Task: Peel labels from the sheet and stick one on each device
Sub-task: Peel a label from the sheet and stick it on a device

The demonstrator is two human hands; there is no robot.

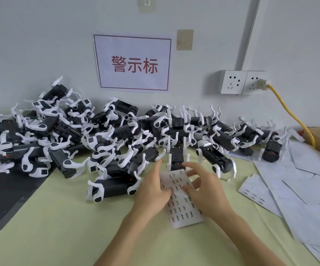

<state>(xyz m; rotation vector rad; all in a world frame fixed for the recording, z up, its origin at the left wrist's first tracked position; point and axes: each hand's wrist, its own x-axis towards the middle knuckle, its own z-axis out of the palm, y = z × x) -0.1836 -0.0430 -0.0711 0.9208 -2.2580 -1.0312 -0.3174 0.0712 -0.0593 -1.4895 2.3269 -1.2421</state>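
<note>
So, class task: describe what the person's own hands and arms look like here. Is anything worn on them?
Both arms are bare as far as the picture shows: no sleeves, gloves or watch. The left hand and right hand show no rings or markings on the fingers. The forearms enter from the bottom edge.

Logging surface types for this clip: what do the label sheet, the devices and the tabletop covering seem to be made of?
Label sheet: glossy, thin, probably coated paper or film; it curls and shows sheen under the left hand and right hand.
Devices: matte black bodies with smooth white legs, likely moulded plastic.
Tabletop covering: pale green, matte, possibly a rubber or vinyl mat.
</note>
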